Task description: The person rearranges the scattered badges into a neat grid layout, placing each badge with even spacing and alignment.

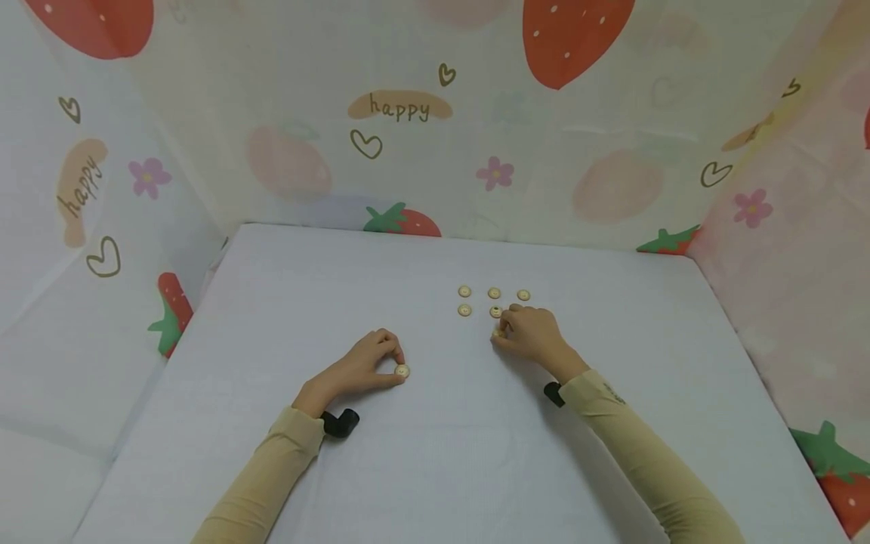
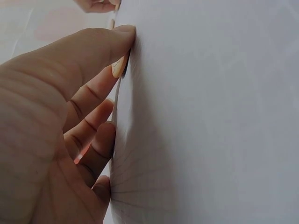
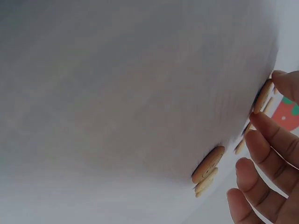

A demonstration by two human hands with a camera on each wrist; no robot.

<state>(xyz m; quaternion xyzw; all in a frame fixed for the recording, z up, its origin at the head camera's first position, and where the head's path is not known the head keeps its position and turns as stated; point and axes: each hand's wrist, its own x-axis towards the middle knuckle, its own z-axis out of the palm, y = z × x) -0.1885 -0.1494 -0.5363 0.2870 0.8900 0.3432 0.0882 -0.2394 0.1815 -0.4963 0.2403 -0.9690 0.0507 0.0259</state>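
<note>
My left hand pinches a small round tan disc between thumb and forefinger, low over the white tabletop. In the left wrist view that disc stands tilted by the cloth, partly behind the thumb. Farther right, my right hand holds another tan disc by its edges, mostly covered by the fingers in the head view. The right wrist view shows this disc between thumb and forefinger, the other fingers loosely bent. Just beyond lie several matching discs in two rows. One disc bears a dark mark.
A white cloth covers the table. Printed fabric walls with strawberries and hearts stand at the back and both sides. A black wrist device is on the left wrist, another on the right.
</note>
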